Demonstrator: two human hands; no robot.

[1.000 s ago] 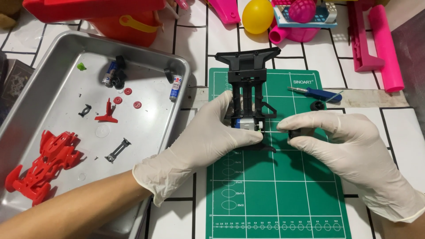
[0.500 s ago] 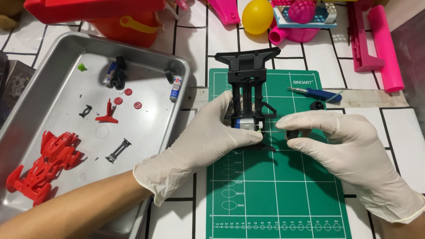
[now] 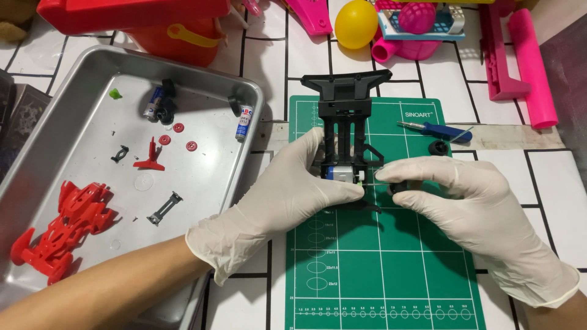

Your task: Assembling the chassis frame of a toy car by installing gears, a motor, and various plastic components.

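Here, both gloved hands worked a black toy-car chassis (image 3: 346,131) on the green cutting mat (image 3: 391,263).

The left hand (image 3: 287,201) had curled closed around the chassis's near end, thumb by a small silver motor (image 3: 342,174); the right hand (image 3: 465,201) pinched a small black wheel (image 3: 398,187) beside it. The metal tray (image 3: 49,98) held a red car body (image 3: 64,226), batteries and small red parts.

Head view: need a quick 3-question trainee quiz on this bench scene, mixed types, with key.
1. True or false: the black chassis lies in the metal tray.
2. Which tool lies on the green cutting mat, beyond the right hand? A) blue screwdriver B) pliers C) tweezers
3. What colour is the car body shell in the tray?

Key: 1 false, it is on the mat, held by the left hand. 2 A. 3 red.
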